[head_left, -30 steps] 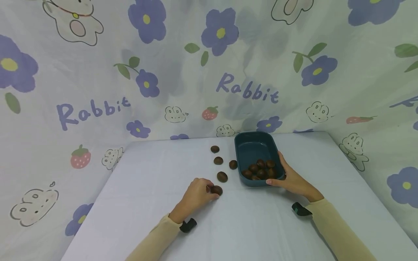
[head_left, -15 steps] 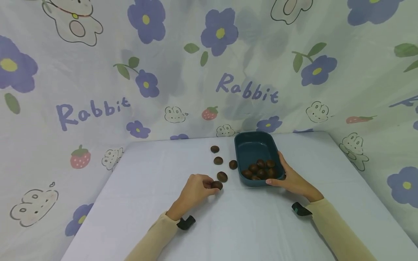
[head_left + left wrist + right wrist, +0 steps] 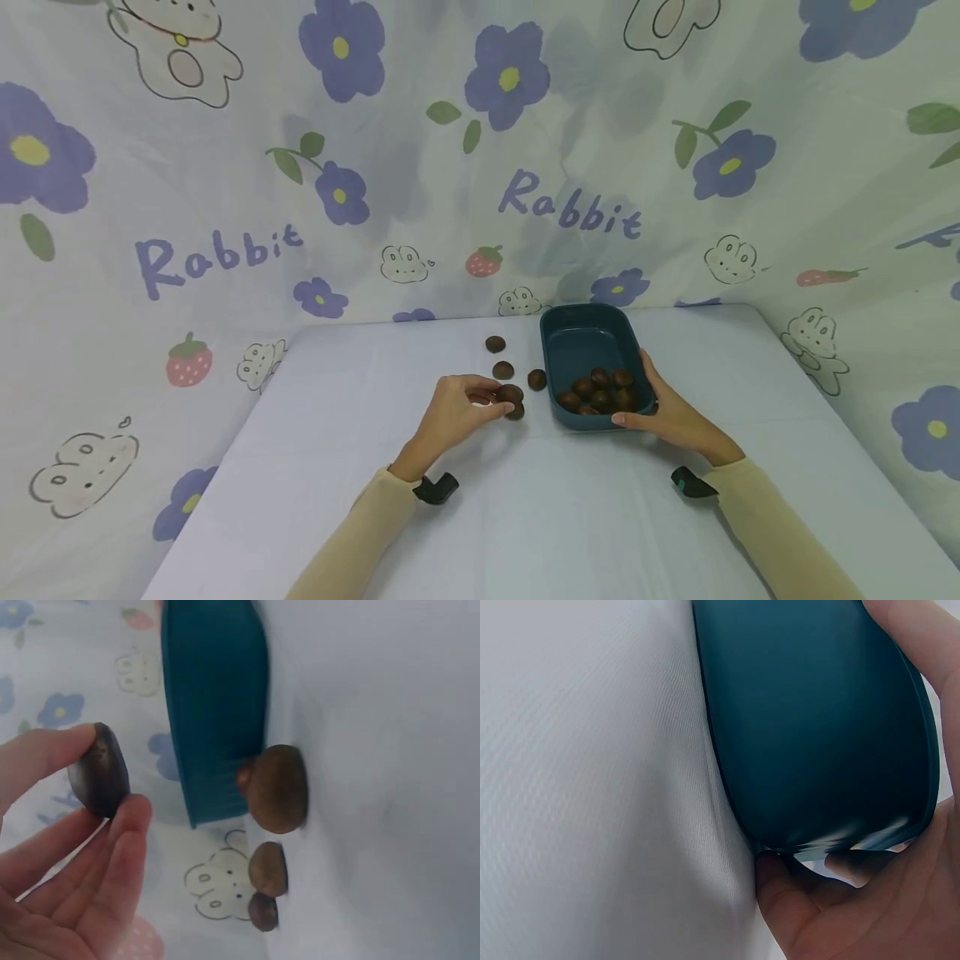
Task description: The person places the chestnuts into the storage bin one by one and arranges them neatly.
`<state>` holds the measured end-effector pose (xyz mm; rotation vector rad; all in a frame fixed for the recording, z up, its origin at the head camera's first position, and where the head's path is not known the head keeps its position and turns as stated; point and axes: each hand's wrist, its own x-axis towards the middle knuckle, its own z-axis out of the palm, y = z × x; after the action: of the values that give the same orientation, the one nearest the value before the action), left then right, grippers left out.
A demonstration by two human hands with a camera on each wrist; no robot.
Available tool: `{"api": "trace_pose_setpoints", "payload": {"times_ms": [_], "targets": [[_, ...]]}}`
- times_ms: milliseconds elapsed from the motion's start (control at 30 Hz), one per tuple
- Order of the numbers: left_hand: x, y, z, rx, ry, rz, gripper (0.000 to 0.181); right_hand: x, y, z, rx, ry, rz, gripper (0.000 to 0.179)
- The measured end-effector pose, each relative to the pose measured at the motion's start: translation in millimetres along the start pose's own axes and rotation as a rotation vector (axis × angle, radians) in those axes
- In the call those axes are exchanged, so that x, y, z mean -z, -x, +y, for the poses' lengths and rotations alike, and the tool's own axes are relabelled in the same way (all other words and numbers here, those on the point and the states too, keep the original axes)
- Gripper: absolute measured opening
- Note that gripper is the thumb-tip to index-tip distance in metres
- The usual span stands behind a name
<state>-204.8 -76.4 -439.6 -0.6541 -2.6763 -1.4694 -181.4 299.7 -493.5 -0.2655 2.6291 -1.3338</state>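
Note:
My left hand (image 3: 452,417) pinches a dark brown chestnut (image 3: 100,774) between thumb and fingertips, raised off the table. In the head view it overlaps another chestnut (image 3: 516,412) lying just below it. The right hand (image 3: 678,423) grips the near right corner of a blue-green rectangular dish (image 3: 585,343), thumb over the front rim. Several chestnuts (image 3: 602,402) are heaped at the dish's near end. In the right wrist view the fingers (image 3: 784,900) bend around the dish's outer wall (image 3: 810,727); their tips are partly hidden.
Three more chestnuts lie left of the dish: one near its wall (image 3: 537,380), a middle one (image 3: 503,370) and a far one (image 3: 495,344). The white-covered table (image 3: 360,400) ends at a hanging cloth (image 3: 420,192) printed with flowers and rabbits.
The left hand has lifted its chestnut from the table and carried it away from the body and slightly right, over another chestnut. My right hand and the dish have stayed put.

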Motion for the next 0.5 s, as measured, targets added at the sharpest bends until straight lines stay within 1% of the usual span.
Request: {"api": "trace_pose_setpoints", "payload": {"times_ms": [167, 300, 500], "targets": [[-2.1, -16.2, 2.0, -0.052, 0.069, -0.002, 0.033, 1, 0.3, 1, 0.009, 0.001, 0.003, 0.128], [-5.8, -27.3, 2.4, -0.056, 0.119, -0.007, 0.034, -1, -1.0, 2, 0.011, -0.008, 0.001, 0.128], [-13.9, -42.5, 3.6, -0.052, 0.141, -0.007, 0.036, -2, -1.4, 3, 0.000, -0.004, 0.012, 0.127]]}}
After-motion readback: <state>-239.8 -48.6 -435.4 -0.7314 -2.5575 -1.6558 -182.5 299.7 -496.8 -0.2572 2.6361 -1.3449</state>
